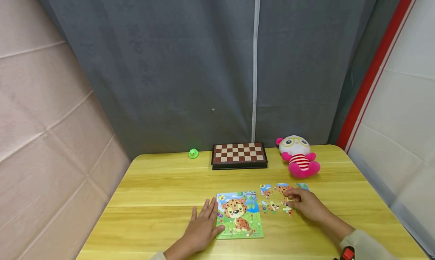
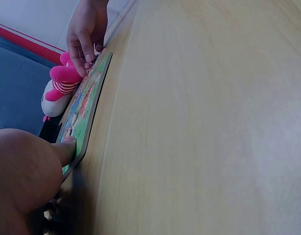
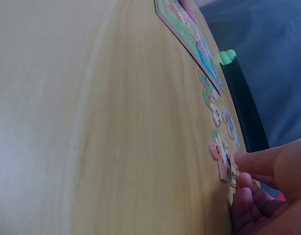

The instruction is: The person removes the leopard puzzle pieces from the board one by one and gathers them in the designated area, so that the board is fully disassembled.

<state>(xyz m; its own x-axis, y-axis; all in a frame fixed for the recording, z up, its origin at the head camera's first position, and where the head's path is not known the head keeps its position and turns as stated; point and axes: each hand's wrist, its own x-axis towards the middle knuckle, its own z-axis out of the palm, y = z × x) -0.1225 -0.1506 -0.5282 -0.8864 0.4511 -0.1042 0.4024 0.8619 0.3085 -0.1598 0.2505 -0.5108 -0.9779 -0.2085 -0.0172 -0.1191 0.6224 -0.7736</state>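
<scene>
A leopard jigsaw puzzle board (image 1: 238, 218) lies on the table, its picture showing a spotted cub on grass. My left hand (image 1: 201, 229) rests at the board's left edge with fingers straight, the thumb on its lower left corner; the left wrist view shows that thumb pressing the green border. To the right lie several loose puzzle pieces (image 1: 273, 206) in two rough rows. My right hand (image 1: 307, 204) is low over them, thumb and fingertips pinching a puzzle piece (image 3: 233, 172) at the right end of the group. The fingers partly hide that piece.
A folded chessboard (image 1: 239, 154) sits at the back of the wooden table (image 1: 153, 207). To its left stands a small green duck (image 1: 193, 153), and to its right a pink and white plush toy (image 1: 300, 158). A grey curtain (image 1: 170, 71) hangs behind the table.
</scene>
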